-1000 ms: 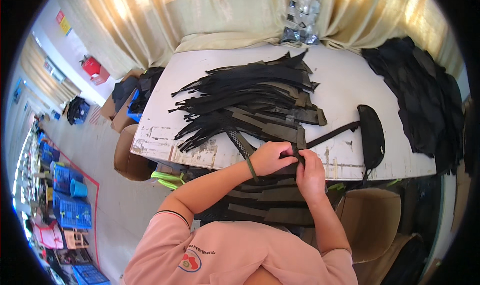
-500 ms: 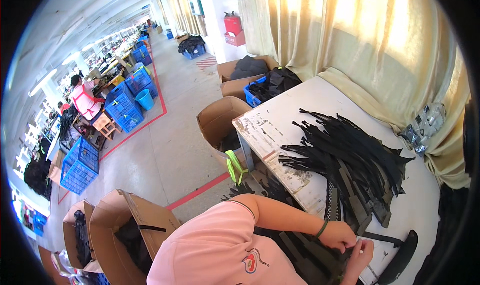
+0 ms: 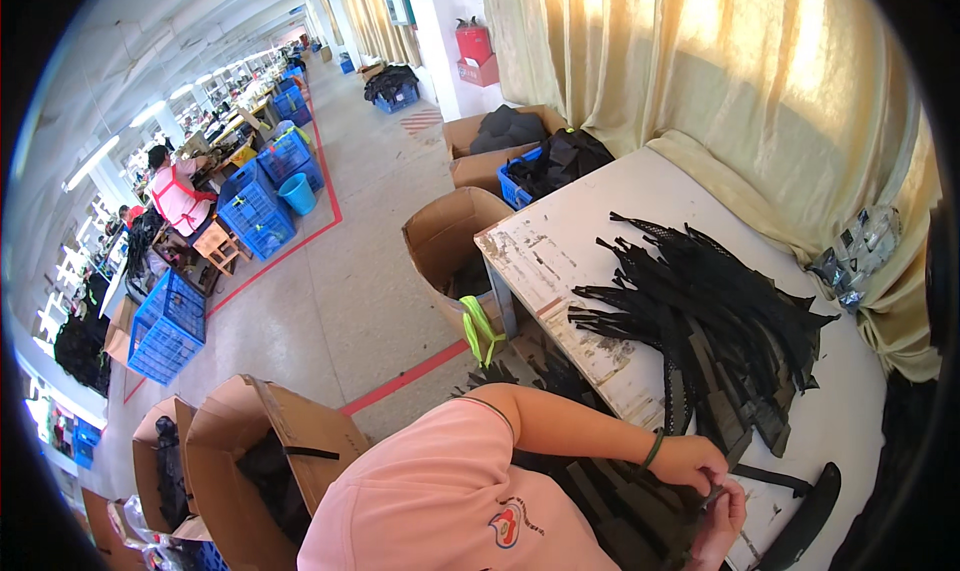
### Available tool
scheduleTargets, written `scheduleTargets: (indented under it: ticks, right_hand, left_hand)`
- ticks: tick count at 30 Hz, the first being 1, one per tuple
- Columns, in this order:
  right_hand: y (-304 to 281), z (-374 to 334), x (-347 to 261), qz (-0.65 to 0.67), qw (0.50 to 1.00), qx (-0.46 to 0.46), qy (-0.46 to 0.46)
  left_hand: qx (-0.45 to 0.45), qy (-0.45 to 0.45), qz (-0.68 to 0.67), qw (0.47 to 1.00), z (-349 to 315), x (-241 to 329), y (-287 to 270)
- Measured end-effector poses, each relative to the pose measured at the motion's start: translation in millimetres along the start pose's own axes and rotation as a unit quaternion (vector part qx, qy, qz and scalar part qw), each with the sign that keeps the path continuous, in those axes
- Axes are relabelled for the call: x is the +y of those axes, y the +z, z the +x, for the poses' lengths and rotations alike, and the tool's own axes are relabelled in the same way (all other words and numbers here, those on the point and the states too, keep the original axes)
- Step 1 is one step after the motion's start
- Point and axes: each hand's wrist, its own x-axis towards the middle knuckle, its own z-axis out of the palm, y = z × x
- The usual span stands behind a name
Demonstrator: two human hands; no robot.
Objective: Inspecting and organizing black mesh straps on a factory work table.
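My left hand, with a dark band round its wrist, reaches in from the left, its fingers closed in a pinch. Against its fingertips is my right hand, also closed. A small greyish thing shows between the fingertips, too small and covered to name. Just right of the hands lies a black curved, padded-looking piece with a narrow black strap running toward my fingers. Beneath and left of the hands are dark flat strips. A heap of black mesh and fabric strips is spread across the white table.
Beyond the table's left edge stands a cardboard box with a neon-yellow strap over its side. More cardboard boxes are at lower left. A silvery plastic bag lies by the curtain. A person sits among blue crates.
My fingertips have shifted slightly, and a greyish bit shows between them where a small white spot showed before. The whole view has moved a little.
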Motion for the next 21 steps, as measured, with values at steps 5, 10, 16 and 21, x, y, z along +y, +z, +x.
scheduleTargets:
  ticks: [5, 10, 16, 21]
  right_hand:
    - [-15.4, -16.5, 1.3, 0.056, 0.98, -0.139, 0.129]
    - [10.9, -20.1, -2.0, 0.091, 0.991, -0.066, 0.071]
    - [4.2, -12.4, 15.6, 0.0, 0.999, 0.026, -0.02]
    - [-17.8, -5.5, 25.6, -0.382, 0.894, 0.129, -0.198]
  left_hand:
    - [0.056, 0.073, -0.023, 0.995, 7.7, 11.7, -10.7]
    - [0.066, 0.075, -0.006, 0.995, 7.7, 15.2, -13.9]
    - [0.045, 0.049, -0.119, 0.991, 12.7, 18.6, -14.3]
    - [-0.009, -0.074, 0.032, 0.997, 9.6, 30.6, -12.6]
